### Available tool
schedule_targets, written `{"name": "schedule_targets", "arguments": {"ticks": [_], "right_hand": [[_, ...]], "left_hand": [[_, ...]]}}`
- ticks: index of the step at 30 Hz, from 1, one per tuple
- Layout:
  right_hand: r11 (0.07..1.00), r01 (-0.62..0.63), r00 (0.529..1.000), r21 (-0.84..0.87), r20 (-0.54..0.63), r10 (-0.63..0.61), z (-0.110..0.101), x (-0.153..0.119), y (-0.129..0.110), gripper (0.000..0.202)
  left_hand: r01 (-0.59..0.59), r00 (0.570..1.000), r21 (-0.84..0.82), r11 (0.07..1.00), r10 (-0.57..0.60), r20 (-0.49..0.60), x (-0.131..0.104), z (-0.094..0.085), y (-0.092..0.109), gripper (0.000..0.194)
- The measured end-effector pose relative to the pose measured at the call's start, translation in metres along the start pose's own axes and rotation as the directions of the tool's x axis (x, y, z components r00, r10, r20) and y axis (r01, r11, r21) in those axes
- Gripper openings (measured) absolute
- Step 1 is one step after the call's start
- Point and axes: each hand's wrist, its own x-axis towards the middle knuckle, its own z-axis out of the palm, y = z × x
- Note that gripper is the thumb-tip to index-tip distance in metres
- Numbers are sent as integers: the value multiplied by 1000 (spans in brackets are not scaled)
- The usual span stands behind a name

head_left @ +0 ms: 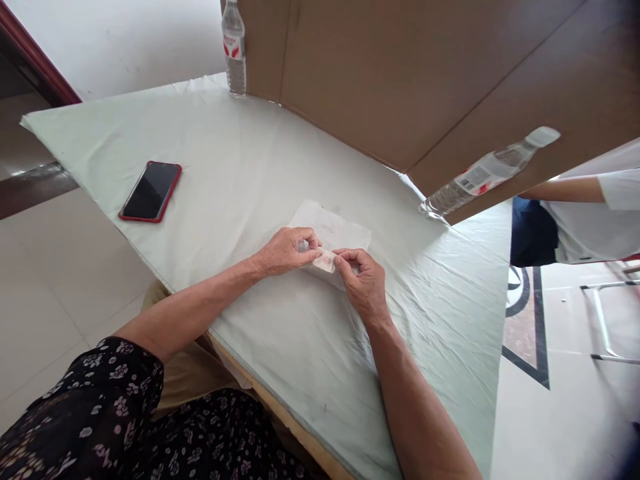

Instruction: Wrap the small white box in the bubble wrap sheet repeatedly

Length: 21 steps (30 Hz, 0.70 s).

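Near the middle of the cloth-covered table, my left hand [290, 252] and my right hand [363, 280] pinch opposite ends of a small pale, flat piece [325, 260] with a faint reddish mark. What it is exactly is too small to tell. Thumb and forefinger close on it on each side. Just beyond and partly beneath my hands lies a thin white sheet [337, 229], flat on the cloth. A translucent edge shows below the piece, between my hands.
A red-cased phone [151, 191] lies at the left. Two clear bottles, one upright [235, 57] and one that looks tilted [483, 179], stand against a brown cardboard panel [360, 73]. The greenish tablecloth [280, 340] is wrinkled. Another person's arm [570, 189] shows behind the panel.
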Motion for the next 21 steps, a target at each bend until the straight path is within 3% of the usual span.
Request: {"name": "schedule_targets", "arguments": {"ticks": [8, 21], "right_hand": [[1000, -4, 1000, 5, -27, 4, 1, -8, -3, 16], [1000, 5, 1000, -21, -15, -6, 3, -7, 3, 19]], "left_hand": [[-4, 1000, -101, 995, 3, -6, 2, 3, -6, 12], [44, 999, -100, 994, -46, -17, 1, 3, -3, 9]]}}
